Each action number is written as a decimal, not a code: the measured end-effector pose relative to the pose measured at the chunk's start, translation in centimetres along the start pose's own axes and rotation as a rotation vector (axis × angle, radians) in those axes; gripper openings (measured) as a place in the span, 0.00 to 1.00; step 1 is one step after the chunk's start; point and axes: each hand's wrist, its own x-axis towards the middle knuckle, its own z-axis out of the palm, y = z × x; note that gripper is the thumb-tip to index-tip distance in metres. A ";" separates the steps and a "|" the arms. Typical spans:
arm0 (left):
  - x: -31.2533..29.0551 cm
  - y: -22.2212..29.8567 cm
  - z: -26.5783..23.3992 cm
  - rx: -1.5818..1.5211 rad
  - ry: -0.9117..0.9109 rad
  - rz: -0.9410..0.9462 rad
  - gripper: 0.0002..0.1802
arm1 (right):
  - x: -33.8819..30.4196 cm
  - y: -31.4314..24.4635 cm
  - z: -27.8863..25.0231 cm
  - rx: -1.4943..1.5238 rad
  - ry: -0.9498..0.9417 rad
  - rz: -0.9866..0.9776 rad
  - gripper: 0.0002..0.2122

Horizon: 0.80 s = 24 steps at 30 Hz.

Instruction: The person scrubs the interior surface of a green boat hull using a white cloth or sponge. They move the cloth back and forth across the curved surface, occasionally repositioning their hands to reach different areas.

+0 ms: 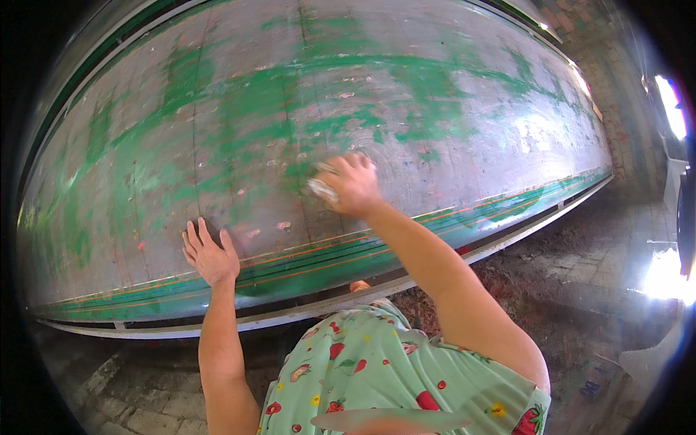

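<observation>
A long table (254,174) with a worn green and grey surface stretches out in front of me. My left hand (211,254) rests flat on it near the front edge, fingers spread, holding nothing. Farther in and to the right, my right hand (351,185) presses a crumpled white cloth (323,187) against the surface. Part of the cloth is hidden under the palm and fingers. Around the right hand the surface looks wet and shiny, with faint curved streaks.
Orange and dark lines run along the table's near side, above a pale metal rail (304,313). Small pinkish scraps (283,226) dot the surface. Below lies a dirty brick floor (167,413). Bright light (667,275) comes in at the right.
</observation>
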 end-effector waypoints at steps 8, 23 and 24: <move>0.1 0.1 0.2 0.002 -0.002 -0.021 0.41 | 5.6 11.9 -1.4 -0.314 0.033 0.553 0.18; 0.3 -0.5 0.6 -0.017 0.050 0.032 0.39 | -9.1 0.1 -6.4 0.091 -0.078 -0.093 0.22; 0.3 -0.6 0.6 -0.014 0.056 0.037 0.39 | -9.7 2.4 -7.4 0.070 -0.047 -0.086 0.21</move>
